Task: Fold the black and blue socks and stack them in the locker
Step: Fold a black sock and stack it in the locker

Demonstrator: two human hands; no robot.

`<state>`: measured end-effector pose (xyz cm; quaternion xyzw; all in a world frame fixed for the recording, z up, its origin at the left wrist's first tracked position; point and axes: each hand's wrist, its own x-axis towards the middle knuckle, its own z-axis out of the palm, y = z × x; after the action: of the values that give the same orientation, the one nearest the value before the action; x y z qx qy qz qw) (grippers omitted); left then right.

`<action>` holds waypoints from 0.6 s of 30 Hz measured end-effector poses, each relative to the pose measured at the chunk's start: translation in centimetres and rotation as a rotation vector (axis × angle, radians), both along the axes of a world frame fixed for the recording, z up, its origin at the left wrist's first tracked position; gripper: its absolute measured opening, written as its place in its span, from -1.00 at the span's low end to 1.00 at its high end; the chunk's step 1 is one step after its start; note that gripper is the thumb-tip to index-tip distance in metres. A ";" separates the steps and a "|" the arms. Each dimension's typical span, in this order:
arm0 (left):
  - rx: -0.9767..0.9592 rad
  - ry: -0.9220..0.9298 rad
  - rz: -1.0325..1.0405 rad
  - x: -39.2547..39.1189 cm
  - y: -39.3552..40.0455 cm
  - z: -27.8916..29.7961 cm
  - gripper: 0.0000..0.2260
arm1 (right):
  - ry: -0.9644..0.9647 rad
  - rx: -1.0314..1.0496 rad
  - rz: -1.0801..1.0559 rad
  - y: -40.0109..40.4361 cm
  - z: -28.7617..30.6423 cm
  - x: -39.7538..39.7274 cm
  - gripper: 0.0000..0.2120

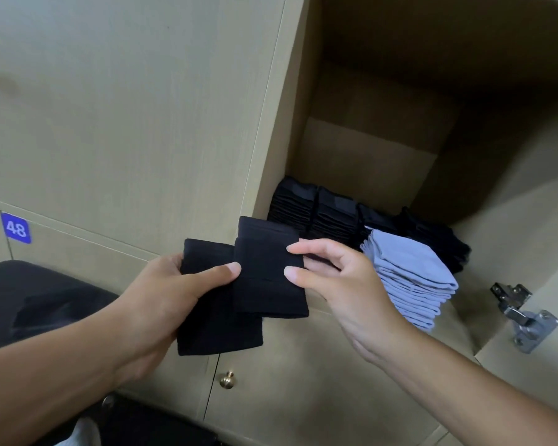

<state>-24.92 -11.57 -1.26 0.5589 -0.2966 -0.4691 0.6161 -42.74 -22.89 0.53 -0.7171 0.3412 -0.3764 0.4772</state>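
Observation:
I hold a folded black sock (264,278) in front of the open locker (368,149). My left hand (171,294) grips its left part, thumb on top. My right hand (332,278) pinches the sock's right edge between thumb and fingers. Inside the locker, rows of folded black socks (316,210) stand at the back left. A stack of folded blue socks (413,278) leans at the front, just right of my right hand. More dark socks (438,236) lie behind the blue stack.
The locker door stands open to the right, with a metal hinge (522,317) on it. Closed locker doors fill the left, one labelled 48 (16,228). A brass knob (227,379) sits on the door below. A black bundle (39,300) lies at lower left.

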 end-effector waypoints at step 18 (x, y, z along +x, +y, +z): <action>0.166 0.225 -0.086 0.7 -1.2 0.6 -0.63 | -0.033 -0.769 0.046 1.1 2.5 -1.0 -0.62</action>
<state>-24.19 -12.73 -0.68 0.5386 -0.2095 -0.5779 0.5762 -43.78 -21.78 3.08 -0.8452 0.1511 -0.4773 0.1871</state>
